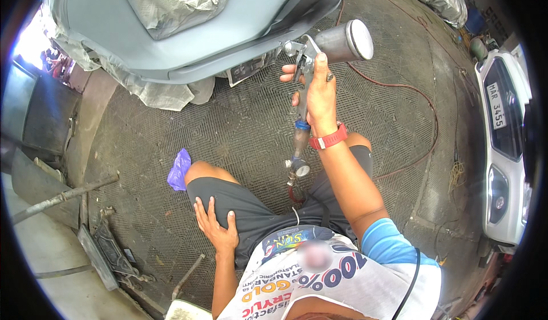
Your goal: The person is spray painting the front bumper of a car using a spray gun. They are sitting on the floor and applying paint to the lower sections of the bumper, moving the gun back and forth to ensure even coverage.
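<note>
Beyond both hands curves a grey vehicle body (103, 23), partly covered with plastic-and-newspaper masking (178, 6); near its lower edge, the right hand (322, 96), banded below by a red wristwatch (330, 138), is closed around the handle of a spray gun (309, 57), whose metal cup (335, 43) projects to that hand's right and whose pressure gauge (302, 169) hangs below it. The left hand (221, 229) rests, fingers spread, on the left thigh (228, 197), with crumpled purple plastic (178, 170) just ahead of it.
</note>
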Available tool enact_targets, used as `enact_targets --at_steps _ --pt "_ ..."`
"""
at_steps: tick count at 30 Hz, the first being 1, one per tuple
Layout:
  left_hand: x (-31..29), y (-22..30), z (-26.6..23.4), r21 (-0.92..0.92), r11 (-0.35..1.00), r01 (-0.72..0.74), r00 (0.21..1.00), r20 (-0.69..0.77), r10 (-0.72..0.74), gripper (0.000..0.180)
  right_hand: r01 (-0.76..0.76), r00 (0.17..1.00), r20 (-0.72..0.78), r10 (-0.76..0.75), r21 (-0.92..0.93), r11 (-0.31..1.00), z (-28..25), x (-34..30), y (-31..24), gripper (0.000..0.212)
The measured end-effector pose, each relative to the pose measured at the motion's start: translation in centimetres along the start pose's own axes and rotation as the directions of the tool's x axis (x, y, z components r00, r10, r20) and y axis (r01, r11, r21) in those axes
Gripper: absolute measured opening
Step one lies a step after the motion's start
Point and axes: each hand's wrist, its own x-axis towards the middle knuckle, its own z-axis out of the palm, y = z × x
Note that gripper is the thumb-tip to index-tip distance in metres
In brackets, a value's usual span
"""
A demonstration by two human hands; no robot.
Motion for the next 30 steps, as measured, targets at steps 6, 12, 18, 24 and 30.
enact_targets --at_steps 6,12,18,24,30 --pt "-0.4 -0.2 -0.2 -0.004 1.0 -0.001 1.0 -0.016 0.001 0.071 -0.032 0.999 0.01 0.032 -0.04 0.999 0.9 0.1 1.4 0.077" --pt "-0.4 -0.4 -0.3 0.006 1.0 0.004 1.0 -0.02 -0.004 0.071 -0.005 0.995 -0.103 0.0 -0.052 0.999 1.8 -0.1 1.8 0.075" --pt "-0.6 -0.5 -0.5 0.003 1.0 0.019 1.0 -0.022 -0.019 0.071 -0.004 0.998 -0.069 0.001 -0.035 0.999 2.1 -0.4 1.6 0.074" --pt "-0.6 -0.8 -0.3 0.0 1.0 0.009 1.0 -0.023 -0.009 0.071 -0.006 0.996 -0.087 0.002 -0.044 0.999 2.5 0.1 1.3 0.075" --pt "-0.5 -0.9 -0.4 -0.01 1.0 0.002 1.0 -0.025 -0.002 0.07 0.013 0.995 -0.097 -0.013 -0.001 1.0 2.8 -0.1 1.1 0.075"
